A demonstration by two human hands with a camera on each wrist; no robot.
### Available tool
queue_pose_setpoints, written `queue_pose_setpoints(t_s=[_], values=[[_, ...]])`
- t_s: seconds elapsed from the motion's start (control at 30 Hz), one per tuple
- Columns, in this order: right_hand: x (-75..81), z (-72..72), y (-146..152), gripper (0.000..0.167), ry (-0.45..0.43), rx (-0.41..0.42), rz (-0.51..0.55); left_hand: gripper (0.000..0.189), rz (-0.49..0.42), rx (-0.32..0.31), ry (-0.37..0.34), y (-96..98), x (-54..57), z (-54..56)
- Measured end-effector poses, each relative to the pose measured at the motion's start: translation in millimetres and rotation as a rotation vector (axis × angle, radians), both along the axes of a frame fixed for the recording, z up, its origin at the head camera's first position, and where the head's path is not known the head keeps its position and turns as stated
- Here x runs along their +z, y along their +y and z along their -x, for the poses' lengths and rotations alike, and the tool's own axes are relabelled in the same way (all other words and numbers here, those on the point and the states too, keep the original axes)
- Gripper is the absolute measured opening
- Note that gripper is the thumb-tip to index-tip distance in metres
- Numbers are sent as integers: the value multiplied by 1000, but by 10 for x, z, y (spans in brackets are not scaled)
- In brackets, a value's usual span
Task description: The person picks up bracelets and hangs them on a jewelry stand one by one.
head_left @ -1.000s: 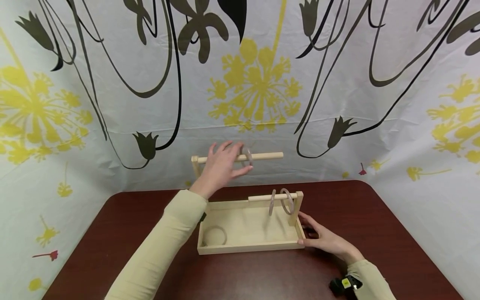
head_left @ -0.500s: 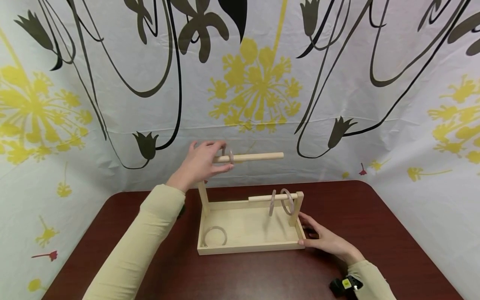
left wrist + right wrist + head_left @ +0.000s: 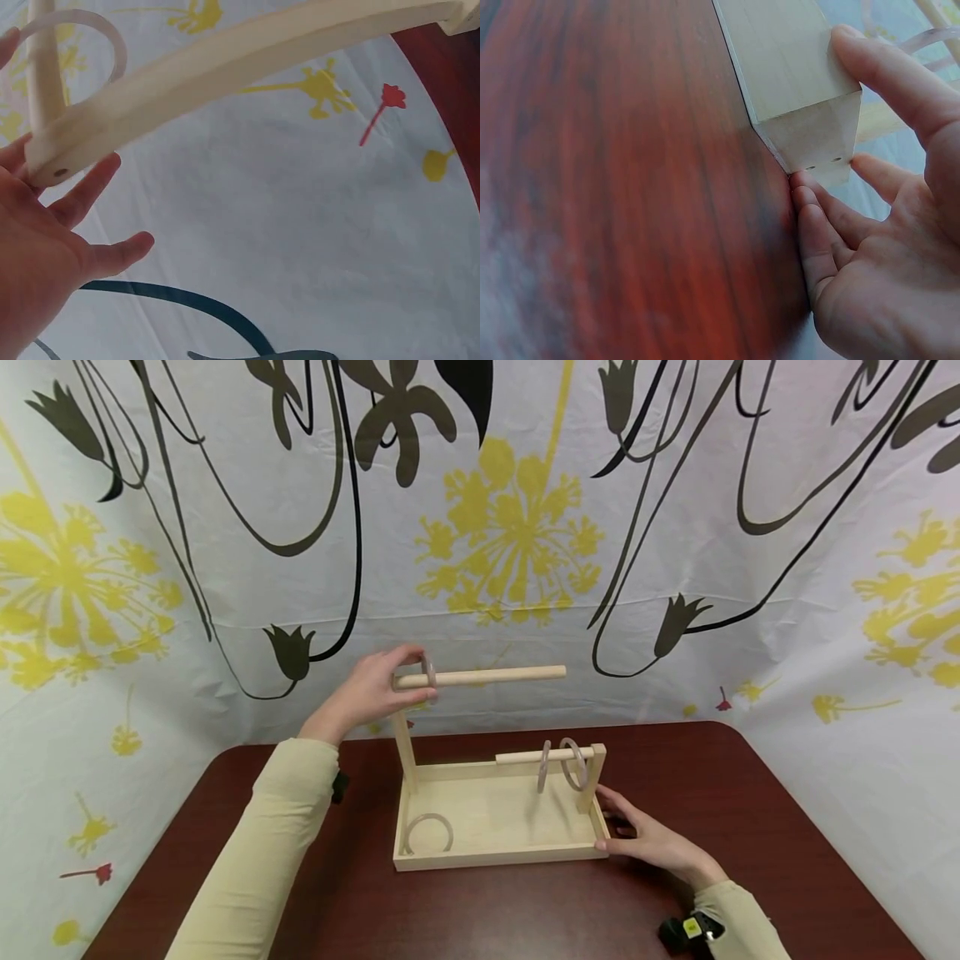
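My left hand (image 3: pixel 363 692), at the upper left of the wooden stand in the head view, pinches a translucent ring (image 3: pixel 430 668) between thumb and fingers. That ring hangs around the upper dowel (image 3: pixel 498 676), close to its tall post (image 3: pixel 405 747). In the left wrist view the ring (image 3: pixel 118 52) circles the dowel beside the post's top. Two more rings, one (image 3: pixel 543 767) left of the other (image 3: pixel 576 775), hang on the lower dowel (image 3: pixel 517 758). My right hand (image 3: pixel 660 842) grips the right end of the stand's tray (image 3: pixel 498 858), thumb on the front corner.
Another ring (image 3: pixel 452 833) lies flat in the tray's front left corner. The stand rests on a dark red-brown table (image 3: pixel 525 914). A patterned cloth (image 3: pixel 480 568) hangs behind and at both sides. Each wrist wears a black device (image 3: pixel 686 933).
My left hand has slid the ring leftward along the upper dowel, from about its middle to near the post. My right hand and the stand have stayed put.
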State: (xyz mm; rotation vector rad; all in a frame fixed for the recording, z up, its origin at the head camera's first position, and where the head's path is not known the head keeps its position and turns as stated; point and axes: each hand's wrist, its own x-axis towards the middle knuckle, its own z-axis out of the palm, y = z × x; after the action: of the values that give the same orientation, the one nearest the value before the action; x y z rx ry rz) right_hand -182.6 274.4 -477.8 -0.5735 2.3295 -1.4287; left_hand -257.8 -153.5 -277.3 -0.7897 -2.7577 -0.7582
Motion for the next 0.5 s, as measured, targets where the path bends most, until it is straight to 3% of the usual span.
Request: queue_pose_setpoints(t_s=[0.33,0.5], values=[[4,-11,7,84,-3,-10,-2,71,-25,-14,-73,-85,-110,16],[5,-10,-1,85,-8,-19,-2,69,-40,-36,-74,-97,-128,31]])
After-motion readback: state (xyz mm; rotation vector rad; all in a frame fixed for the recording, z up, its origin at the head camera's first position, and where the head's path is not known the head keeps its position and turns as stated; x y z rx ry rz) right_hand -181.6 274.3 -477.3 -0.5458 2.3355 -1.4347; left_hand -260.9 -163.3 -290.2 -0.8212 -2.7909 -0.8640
